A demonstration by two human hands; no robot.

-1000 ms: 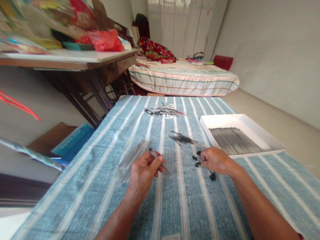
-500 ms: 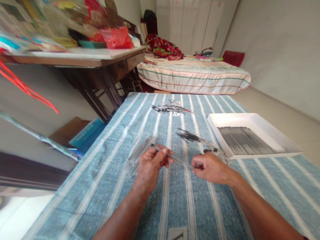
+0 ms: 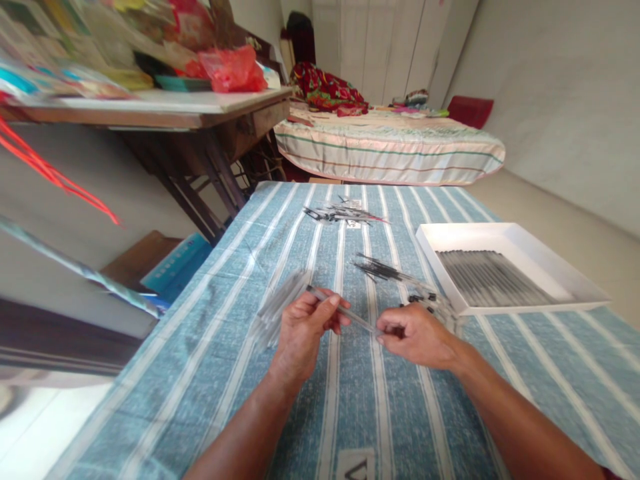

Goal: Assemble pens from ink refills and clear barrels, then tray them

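Note:
A thin clear pen barrel (image 3: 357,319) with a dark end slants between my hands. My left hand (image 3: 307,327) grips it near the dark end, thumb on top. At its lower right end, the fingers of my right hand (image 3: 413,333) are pinched around the tip. Beside my left hand lies a pile of clear barrels (image 3: 277,307). Past my right hand are dark thin refills (image 3: 377,268) and clear pieces with black ends (image 3: 425,301), partly hidden by that hand.
A white box (image 3: 545,263) holding a row of pens stands at the right. More thin dark pieces (image 3: 345,213) lie at the far end of the striped cloth (image 3: 200,373). A cluttered desk (image 3: 200,119) is at the left, a bed (image 3: 395,150) beyond.
My right hand has moved slightly left, closer to my left hand, along the barrel. The view has shifted a little, showing more of a printed mark on the cloth at the bottom.

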